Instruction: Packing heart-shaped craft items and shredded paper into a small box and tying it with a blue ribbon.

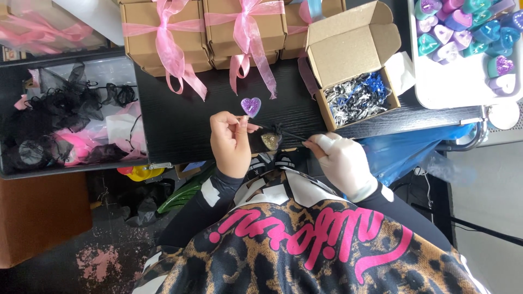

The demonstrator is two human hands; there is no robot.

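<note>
Left hand (231, 142) is bare and pinched shut on one end of a thin black drawstring (289, 132), thumb and fingers closed right at the near edge of the table (180, 125). Right hand (342, 160) has a white glove on it and is also closed, gripping the other end of that same string, so the cord runs taut-ish between the two. Hanging in the middle of it is a small black mesh pouch (271, 139) with a gold glittery heart inside, sitting just between the hands over the table edge. Can't really tell if the pouch is resting on the wood or lifted a bit.

Just past the left hand there's a purple glitter heart (251, 106) lying flat on the dark table, close to the pouch but not touching it.

A bit further and to the right, an open cardboard box (354, 65) with its flap up, filled with blue, black and white shredded paper.

Along the far edge, a row of closed cardboard boxes tied with pink ribbon bows (180, 38). Far right corner has a white tray (463, 87) loaded with heart shapes in purple, teal and blue. Off to the left, beside the table, a bin (65, 120) stuffed with black mesh and pink bits.
</note>
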